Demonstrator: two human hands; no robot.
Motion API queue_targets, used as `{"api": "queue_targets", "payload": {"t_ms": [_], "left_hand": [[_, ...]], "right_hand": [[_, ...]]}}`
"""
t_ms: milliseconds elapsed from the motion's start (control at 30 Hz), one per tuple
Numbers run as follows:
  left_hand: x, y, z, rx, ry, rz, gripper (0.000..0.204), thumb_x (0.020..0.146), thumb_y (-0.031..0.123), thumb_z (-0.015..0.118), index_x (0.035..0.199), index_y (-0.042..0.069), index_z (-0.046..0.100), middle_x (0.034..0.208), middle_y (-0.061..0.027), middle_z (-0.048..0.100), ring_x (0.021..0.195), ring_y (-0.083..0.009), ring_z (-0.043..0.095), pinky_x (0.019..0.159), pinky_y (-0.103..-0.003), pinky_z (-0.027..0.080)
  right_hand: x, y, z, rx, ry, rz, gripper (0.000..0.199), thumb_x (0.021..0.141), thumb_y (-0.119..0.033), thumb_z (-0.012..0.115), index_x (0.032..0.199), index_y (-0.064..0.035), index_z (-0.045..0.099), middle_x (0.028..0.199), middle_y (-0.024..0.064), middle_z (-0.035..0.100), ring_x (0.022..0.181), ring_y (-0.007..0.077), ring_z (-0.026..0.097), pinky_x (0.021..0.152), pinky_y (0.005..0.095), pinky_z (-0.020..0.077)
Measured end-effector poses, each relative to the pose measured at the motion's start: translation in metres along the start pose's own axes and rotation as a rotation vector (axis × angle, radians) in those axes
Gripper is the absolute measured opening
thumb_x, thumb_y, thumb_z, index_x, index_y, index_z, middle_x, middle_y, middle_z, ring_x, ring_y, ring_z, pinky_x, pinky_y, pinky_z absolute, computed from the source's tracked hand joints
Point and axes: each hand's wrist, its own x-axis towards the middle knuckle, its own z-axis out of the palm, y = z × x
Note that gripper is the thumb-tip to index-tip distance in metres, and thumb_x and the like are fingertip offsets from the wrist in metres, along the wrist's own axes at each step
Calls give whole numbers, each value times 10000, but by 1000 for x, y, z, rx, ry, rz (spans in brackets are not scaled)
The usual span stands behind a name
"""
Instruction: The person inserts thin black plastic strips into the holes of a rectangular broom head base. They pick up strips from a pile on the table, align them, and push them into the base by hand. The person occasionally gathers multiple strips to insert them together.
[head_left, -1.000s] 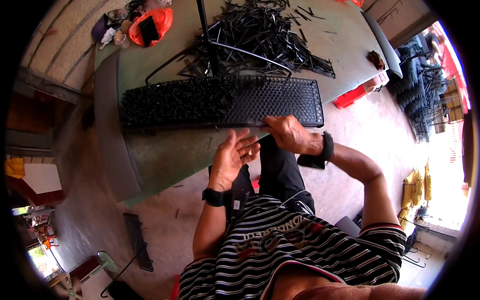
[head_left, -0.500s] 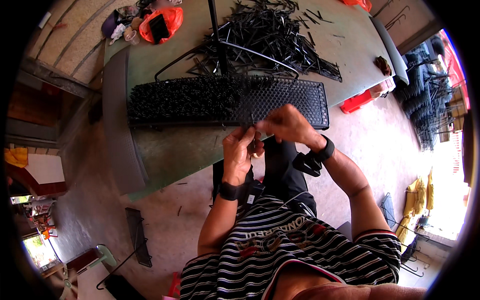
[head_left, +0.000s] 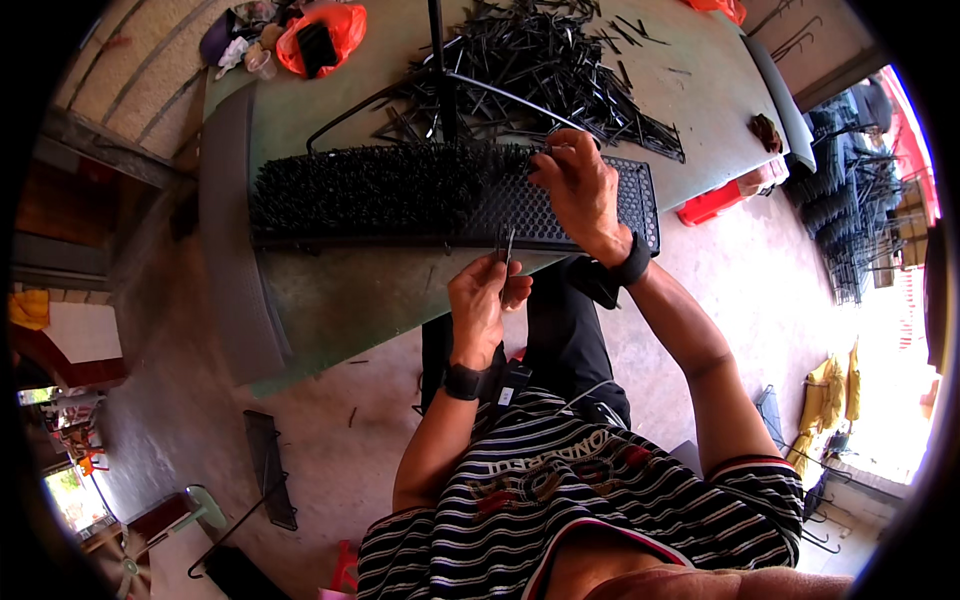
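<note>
A long black perforated panel (head_left: 628, 205) lies along the near edge of the table. Its left and middle part is thick with short black bristle-like strips (head_left: 360, 190), while bare holes show on the right. Just in front of the panel, my left hand (head_left: 477, 308) is closed on a few thin black strips (head_left: 509, 245) that stick up from its fingertips. My right hand (head_left: 585, 190) is over the panel near its far edge, fingers pinched where the bristles end. What it pinches is too small and dark to make out.
A big heap of loose black strips (head_left: 550, 75) covers the green table (head_left: 350, 310) behind the panel. A black wire frame (head_left: 445, 95) rises at the panel's back. An orange bag with a dark phone (head_left: 317, 50) sits far left. Stacked black racks (head_left: 845, 200) stand at right.
My right hand has moved from beside my left fingertips up and away to the panel's far edge. My left hand stays nearly in place, its strips now plainly showing.
</note>
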Motion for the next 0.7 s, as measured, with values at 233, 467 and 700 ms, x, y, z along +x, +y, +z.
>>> {"api": "queue_targets", "payload": {"t_ms": [233, 467, 700], "left_hand": [[-1, 4, 5, -7, 49, -27, 139, 891, 58, 537, 990, -27, 582, 862, -107, 638, 671, -214, 656, 546, -285, 542], [3, 1, -2, -63, 93, -48, 141, 870, 64, 569, 986, -13, 588, 846, -89, 627, 677, -204, 648, 546, -290, 544], [1, 10, -1, -56, 33, -63, 136, 865, 50, 574, 996, 25, 604, 890, -75, 632, 774, -220, 646, 661, -331, 536]], "right_hand": [[9, 31, 16, -96, -54, -140, 178, 863, -24, 552, 1007, -23, 448, 754, 161, 632, 652, 254, 671, 517, 311, 495], [15, 41, 19, -305, -149, -324, 72, 800, -35, 585, 869, -39, 566, 756, 136, 595, 675, 309, 605, 567, 373, 473], [13, 27, 12, -390, -194, -210, 119, 799, -159, 614, 803, -45, 650, 705, 116, 606, 622, 296, 596, 529, 363, 457]]}}
